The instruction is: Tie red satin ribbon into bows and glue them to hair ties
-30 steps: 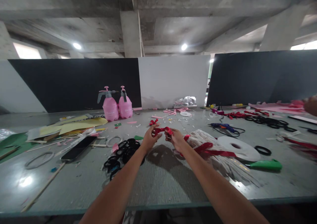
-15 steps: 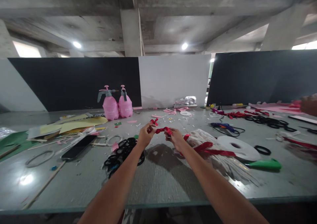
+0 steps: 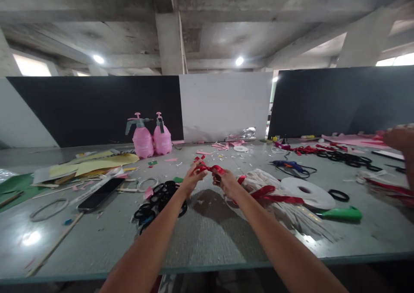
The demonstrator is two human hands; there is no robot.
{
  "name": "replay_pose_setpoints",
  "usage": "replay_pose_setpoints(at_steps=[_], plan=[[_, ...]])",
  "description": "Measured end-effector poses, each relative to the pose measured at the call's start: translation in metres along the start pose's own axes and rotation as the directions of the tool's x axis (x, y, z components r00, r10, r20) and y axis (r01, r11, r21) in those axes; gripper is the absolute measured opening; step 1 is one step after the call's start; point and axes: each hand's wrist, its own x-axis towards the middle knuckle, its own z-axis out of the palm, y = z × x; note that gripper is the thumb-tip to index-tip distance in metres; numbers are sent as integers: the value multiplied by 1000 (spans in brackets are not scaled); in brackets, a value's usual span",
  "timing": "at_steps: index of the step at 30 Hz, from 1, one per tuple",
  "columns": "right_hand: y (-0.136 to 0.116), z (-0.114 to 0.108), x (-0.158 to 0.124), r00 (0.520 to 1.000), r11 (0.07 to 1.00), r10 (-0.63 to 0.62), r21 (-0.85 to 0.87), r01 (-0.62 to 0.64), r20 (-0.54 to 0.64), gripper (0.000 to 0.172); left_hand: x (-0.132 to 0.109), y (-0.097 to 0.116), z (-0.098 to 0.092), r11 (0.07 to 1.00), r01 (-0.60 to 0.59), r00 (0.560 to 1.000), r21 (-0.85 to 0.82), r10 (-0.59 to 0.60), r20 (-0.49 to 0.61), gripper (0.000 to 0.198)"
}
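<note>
A red ribbon point(image 3: 211, 168) with a knotted or bow-like shape is stretched between my two hands, above the middle of the table. My left hand point(image 3: 191, 180) pinches its left part, and a loop or end of it sticks up past the fingers. On the other side, my right hand point(image 3: 227, 183) grips the right end with bent fingers. Below my left forearm lies a pile of black rings point(image 3: 163, 198). Beside my right wrist is a clear bag of white strips point(image 3: 255, 181) with a loose red ribbon point(image 3: 274, 198) across it.
Two pink spray bottles point(image 3: 142, 142) stand at the back left. A phone point(image 3: 101, 194) and yellow sheets point(image 3: 106, 163) lie left. Right are a white roll point(image 3: 307, 193), a green-handled tool point(image 3: 343, 214), a blue glue gun point(image 3: 291, 166) and another person's hand point(image 3: 399, 137).
The ribbon between my hands has shifted slightly, with its left part now spread over my left fingers. The other person's hand at the right edge has come further into view.
</note>
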Motion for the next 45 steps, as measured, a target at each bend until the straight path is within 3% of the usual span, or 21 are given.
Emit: replay_pose_setpoints(at_steps=[6, 10, 19, 28, 34, 39, 45], plan=[[1, 1, -5, 999, 999, -22, -35, 23, 46, 27, 4, -9, 6, 989, -58, 990, 132, 74, -119, 33], [4, 1, -4, 990, 977, -77, -189, 98, 116, 29, 8, -13, 3, 979, -33, 985, 201, 65, -157, 31], [14, -4, 9, 990, 954, -135, -268, 137, 24, 30, 10, -16, -1, 992, -11, 981, 127, 35, -192, 34], [11, 1, 2, 990, 980, -123, -151, 133, 68, 35, 7, -14, 4, 998, 50, 984, 34, -44, -175, 45], [7, 2, 1, 981, 969, -179, -159, 189, 74, 33, 5, -13, 1, 991, 125, 991, 47, -123, -44, 47], [8, 1, 0, 988, 988, -65, -127, 83, 138, 37, 7, -17, -1, 996, 64, 993, 60, -58, -106, 43], [6, 3, -2, 988, 998, -68, 15, 67, 141, 32, 10, -15, -3, 993, 18, 980, 116, 5, -198, 40]])
